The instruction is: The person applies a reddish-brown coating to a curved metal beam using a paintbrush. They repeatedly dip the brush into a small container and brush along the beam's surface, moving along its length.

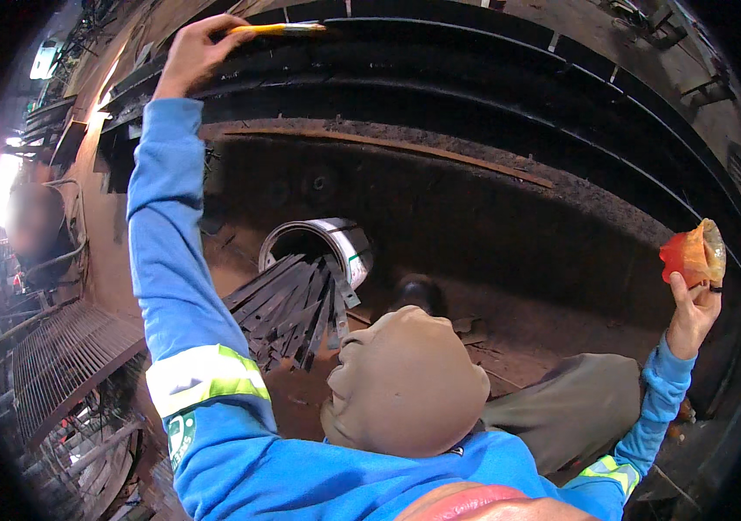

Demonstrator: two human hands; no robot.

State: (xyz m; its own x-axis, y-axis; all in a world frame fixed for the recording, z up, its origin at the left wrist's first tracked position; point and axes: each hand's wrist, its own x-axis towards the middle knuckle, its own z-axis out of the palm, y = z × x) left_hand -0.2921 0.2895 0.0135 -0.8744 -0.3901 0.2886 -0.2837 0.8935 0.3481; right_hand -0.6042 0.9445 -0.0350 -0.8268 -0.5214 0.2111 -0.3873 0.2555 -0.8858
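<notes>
Left hand (197, 54) grips yellow brush (277, 29), right hand (691, 318) red container (688, 256) — sleeve patch (181, 434) bears lettering.

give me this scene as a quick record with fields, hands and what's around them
left hand: holds a yellow-handled brush over the dark beams; contact unclear
right hand: holds a red-orange container; contents unclear
bucket: tipped on its side
metal strips: fanned out from the bucket's mouth
rusty bar: lies nearer the person than the beams
</notes>
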